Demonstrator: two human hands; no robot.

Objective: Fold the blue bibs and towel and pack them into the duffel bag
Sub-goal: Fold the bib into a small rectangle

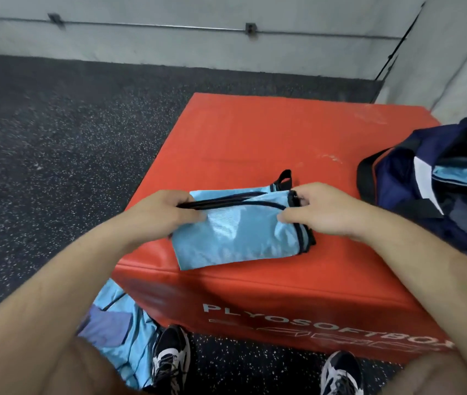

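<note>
A light blue bib (238,232) with dark trim lies folded into a rectangle on the red foam box (255,132). My left hand (161,215) grips its left end, fingers curled round the dark-edged fold. My right hand (323,212) pinches its right end near the dark hem. A navy duffel bag (437,183) stands open at the box's right edge, with light blue fabric (460,173) showing inside. More light blue bibs (118,332) hang or lie in a heap on the floor at the box's near left corner, partly hidden by my left arm.
The box stands on dark speckled rubber flooring (55,155), close to a grey wall (226,47) and a corner on the right. My two black-and-white shoes (169,360) are on the floor just in front of the box.
</note>
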